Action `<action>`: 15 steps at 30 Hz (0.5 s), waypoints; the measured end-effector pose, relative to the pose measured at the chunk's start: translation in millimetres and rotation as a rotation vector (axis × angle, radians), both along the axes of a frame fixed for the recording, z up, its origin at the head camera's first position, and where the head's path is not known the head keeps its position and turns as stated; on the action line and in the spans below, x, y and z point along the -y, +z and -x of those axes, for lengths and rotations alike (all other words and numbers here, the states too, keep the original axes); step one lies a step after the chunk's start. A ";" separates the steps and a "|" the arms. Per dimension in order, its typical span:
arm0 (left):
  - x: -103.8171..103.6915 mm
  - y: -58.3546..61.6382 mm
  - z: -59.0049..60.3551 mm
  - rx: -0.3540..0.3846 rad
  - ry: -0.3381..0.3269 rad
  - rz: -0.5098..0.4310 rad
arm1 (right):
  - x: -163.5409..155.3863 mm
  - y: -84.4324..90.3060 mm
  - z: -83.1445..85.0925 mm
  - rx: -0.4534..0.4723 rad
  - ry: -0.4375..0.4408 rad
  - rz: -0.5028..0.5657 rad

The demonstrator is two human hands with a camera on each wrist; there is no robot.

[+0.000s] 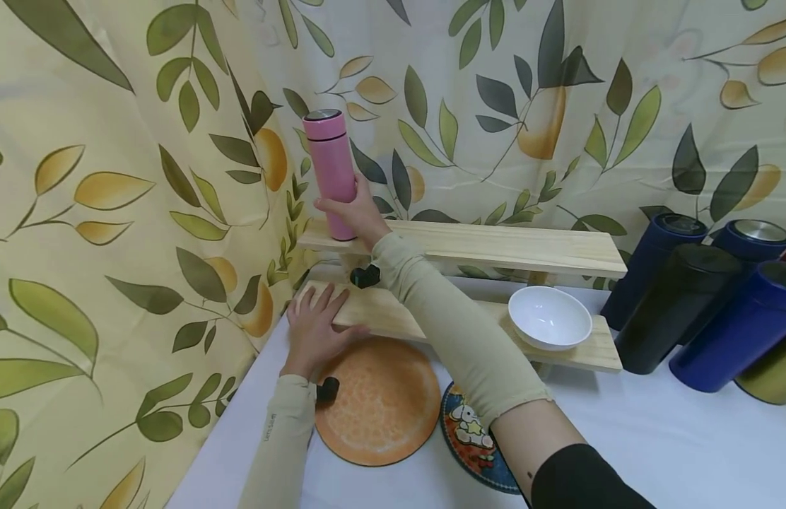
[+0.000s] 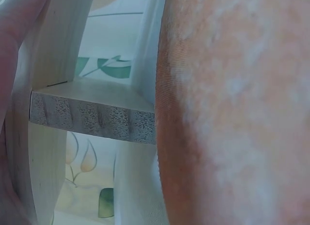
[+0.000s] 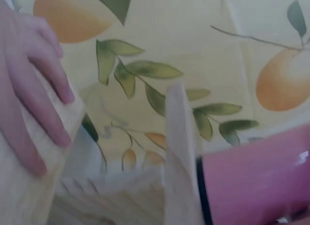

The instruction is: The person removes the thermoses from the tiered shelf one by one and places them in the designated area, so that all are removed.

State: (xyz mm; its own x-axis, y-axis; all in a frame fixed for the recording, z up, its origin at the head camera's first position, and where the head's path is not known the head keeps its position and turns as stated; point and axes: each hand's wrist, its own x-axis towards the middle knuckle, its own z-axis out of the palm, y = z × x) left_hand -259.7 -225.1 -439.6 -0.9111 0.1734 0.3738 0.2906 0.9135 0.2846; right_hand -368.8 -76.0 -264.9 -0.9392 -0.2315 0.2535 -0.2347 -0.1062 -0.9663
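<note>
My right hand (image 1: pixel 355 211) grips a pink thermos bottle (image 1: pixel 332 166) low on its body, fingers partly hidden behind it. The bottle stands near upright, leaning slightly left, at the left end of the upper shelf board (image 1: pixel 495 244). In the right wrist view the bottle's dark-ringed base (image 3: pixel 205 191) is right at that board. My left hand (image 1: pixel 313 331) rests with spread, straight fingers on the left end of the lower shelf board (image 1: pixel 383 316). Fingers (image 3: pixel 43 106) of that hand also show in the right wrist view.
A white bowl (image 1: pixel 548 318) sits on the lower board's right end. An orange round mat (image 1: pixel 380 406) lies in front, beside a cartoon-patterned round mat (image 1: pixel 472 438) partly under my right arm. Several dark and blue bottles (image 1: pixel 730 325) stand at right. A leaf-print curtain (image 1: pixel 196 177) hangs behind and left.
</note>
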 end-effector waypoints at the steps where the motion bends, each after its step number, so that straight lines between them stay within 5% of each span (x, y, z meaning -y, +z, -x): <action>1: -0.6 -0.4 0.1 0.002 0.000 -0.002 | 1.5 -1.4 0.7 0.001 -0.008 0.017; 8: -2.5 -1.4 0.0 -0.002 0.011 -0.001 | 5.2 -9.7 6.8 -0.028 -0.127 0.004; 15: -2.0 -0.7 -0.4 -0.019 0.003 -0.014 | 2.5 -14.4 9.0 -0.047 -0.103 -0.052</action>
State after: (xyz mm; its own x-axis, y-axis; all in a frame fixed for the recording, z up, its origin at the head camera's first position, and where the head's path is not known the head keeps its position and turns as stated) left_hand -259.2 -223.1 -440.3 -0.9043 0.1652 0.3937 0.2933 0.9105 0.2915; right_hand -377.9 -78.6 -279.3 -0.9459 -0.1481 0.2886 -0.2874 -0.0296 -0.9573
